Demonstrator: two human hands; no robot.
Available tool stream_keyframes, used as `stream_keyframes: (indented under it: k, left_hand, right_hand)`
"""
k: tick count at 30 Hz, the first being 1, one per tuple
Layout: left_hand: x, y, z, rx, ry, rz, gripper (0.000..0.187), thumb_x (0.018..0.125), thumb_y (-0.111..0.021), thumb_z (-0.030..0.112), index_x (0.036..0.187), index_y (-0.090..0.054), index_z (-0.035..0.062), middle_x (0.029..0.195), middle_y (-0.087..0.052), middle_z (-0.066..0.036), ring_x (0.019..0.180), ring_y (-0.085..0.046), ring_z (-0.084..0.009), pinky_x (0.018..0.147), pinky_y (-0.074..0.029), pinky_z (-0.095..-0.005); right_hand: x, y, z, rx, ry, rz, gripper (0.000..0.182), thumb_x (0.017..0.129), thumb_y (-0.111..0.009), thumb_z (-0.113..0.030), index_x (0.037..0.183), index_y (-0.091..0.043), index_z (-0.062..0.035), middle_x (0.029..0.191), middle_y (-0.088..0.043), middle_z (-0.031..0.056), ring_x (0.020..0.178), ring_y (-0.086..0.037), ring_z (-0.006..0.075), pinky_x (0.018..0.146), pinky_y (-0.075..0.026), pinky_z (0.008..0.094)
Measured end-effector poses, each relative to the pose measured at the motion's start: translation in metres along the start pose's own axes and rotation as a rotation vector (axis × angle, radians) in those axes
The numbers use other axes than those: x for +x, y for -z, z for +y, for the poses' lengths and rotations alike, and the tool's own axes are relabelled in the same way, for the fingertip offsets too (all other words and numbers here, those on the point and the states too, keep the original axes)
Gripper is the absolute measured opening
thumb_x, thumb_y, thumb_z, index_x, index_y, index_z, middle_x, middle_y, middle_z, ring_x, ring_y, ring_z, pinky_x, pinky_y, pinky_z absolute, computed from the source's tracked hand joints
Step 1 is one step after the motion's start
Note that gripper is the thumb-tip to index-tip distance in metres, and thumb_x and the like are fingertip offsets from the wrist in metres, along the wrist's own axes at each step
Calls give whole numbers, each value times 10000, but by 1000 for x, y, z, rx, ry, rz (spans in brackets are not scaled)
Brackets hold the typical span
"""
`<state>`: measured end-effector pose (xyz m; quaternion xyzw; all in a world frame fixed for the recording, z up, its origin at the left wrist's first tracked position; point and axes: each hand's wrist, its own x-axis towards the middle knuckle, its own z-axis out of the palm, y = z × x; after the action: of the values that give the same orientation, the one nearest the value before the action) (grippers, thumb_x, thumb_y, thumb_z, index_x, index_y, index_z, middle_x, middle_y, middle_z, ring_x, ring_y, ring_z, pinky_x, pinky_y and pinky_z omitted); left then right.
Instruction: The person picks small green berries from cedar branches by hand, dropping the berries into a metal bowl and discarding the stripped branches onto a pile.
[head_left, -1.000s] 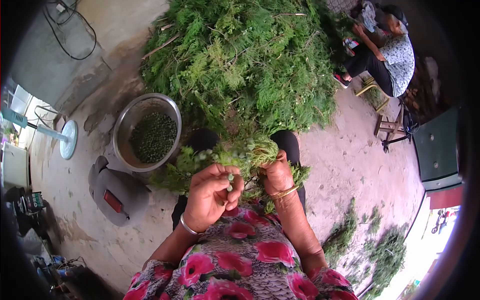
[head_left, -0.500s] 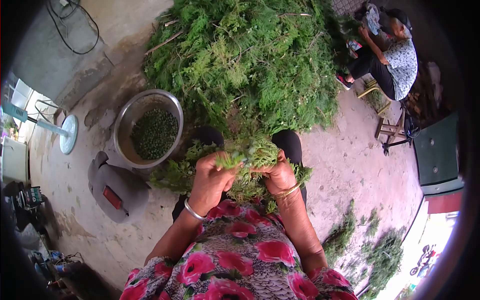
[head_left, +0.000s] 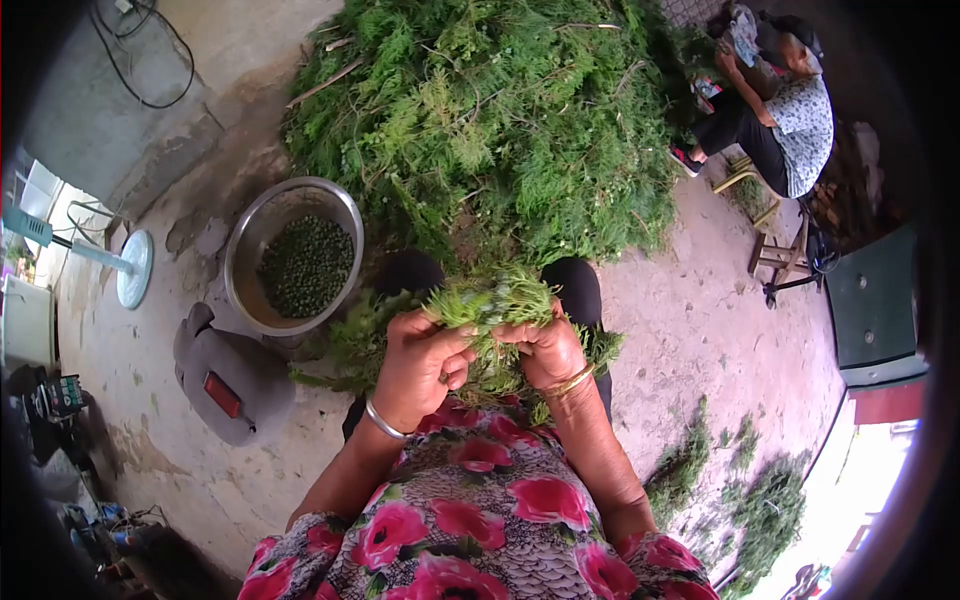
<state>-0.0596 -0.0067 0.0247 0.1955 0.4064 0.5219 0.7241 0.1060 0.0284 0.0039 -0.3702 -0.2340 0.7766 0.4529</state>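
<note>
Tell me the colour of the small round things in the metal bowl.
Dark green, seen in the head view: small round things in the metal bowl.

Soft even daylight, overexposed glare at lower right, fisheye bending, dark vignetted edges.

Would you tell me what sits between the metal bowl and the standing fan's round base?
In the head view, only bare, stained concrete floor lies between the metal bowl and the fan base; nothing stands there.
</note>
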Motion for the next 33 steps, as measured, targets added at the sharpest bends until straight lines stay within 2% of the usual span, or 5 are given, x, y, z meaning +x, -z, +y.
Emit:
stream_keyframes:
  k: [9,19,21,26,33]
  left_hand:
    - [2,-8,-6,215,-93,16,82,841,-608,48,842,-527,46,690,-516,-8,496,-443,-70,397,-316,-204]
    - [-3,-6,12,-89,27,-45,121,798,-558,7,918,-566,-4,641,-511,-21,430,-386,-68,362,-325,-220]
    - [4,8,10,-304,153,-226,163,789,-538,33,947,-555,-4,650,-539,-60,418,-406,-87,356,-360,-235]
    - [0,8,5,-414,138,-148,174,791,-521,43,958,-549,4,744,-581,-110,471,-463,-109,371,-406,-267]
    - [-1,20,2,-464,115,-151,146,810,-568,90,918,-554,-7,737,-563,-116,505,-471,-94,390,-408,-236]
  right_hand:
    - [0,-3,8,19,101,14,405,634,-733,79,994,-573,-17,929,-653,74,874,-634,192,782,-513,309]
    - [-3,-5,11,41,-6,55,104,683,-676,19,755,-623,-34,675,-575,-11,521,-427,67,527,-337,213]
    - [-4,-4,9,94,-108,8,93,683,-654,36,684,-608,-45,655,-556,-17,504,-394,68,513,-315,216]
    - [-3,-9,14,131,-10,8,264,665,-644,49,907,-587,-38,732,-575,-12,538,-434,65,510,-325,207]
    - [-1,-20,20,45,57,140,256,692,-663,18,934,-583,-5,812,-621,44,684,-578,132,593,-443,249]
